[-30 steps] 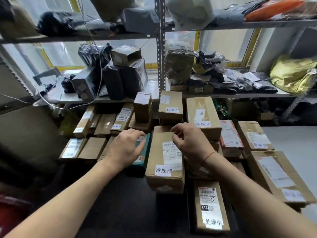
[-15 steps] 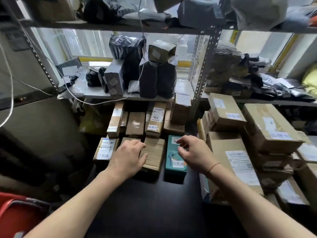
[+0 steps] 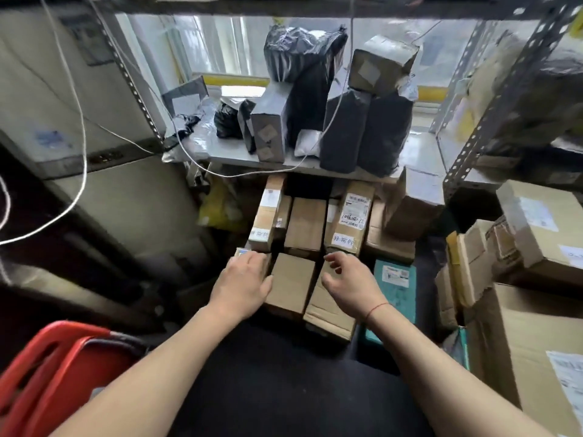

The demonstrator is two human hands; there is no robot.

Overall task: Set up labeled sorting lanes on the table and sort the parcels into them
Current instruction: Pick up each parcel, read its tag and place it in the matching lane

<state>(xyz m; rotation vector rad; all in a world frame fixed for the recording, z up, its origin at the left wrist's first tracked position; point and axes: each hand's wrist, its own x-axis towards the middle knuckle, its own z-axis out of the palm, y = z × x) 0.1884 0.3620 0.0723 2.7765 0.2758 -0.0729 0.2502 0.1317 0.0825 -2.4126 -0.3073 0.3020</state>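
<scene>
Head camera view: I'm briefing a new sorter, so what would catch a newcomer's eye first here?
Probably the two bare hands at the centre: the left hand rests on a plain brown box, the right hand hovers over the flattened carton beside it. Above them, black-wrapped parcels stand on the grey shelf. A red plastic chair fills the lower left corner.

Labelled box [image 3: 241, 254] under left hand [image 3: 243, 283]

Both hands, left [image 3: 244, 283] and right [image 3: 350, 280], flanking a small brown parcel [image 3: 291, 287] on the dark table [image 3: 284, 373].
</scene>
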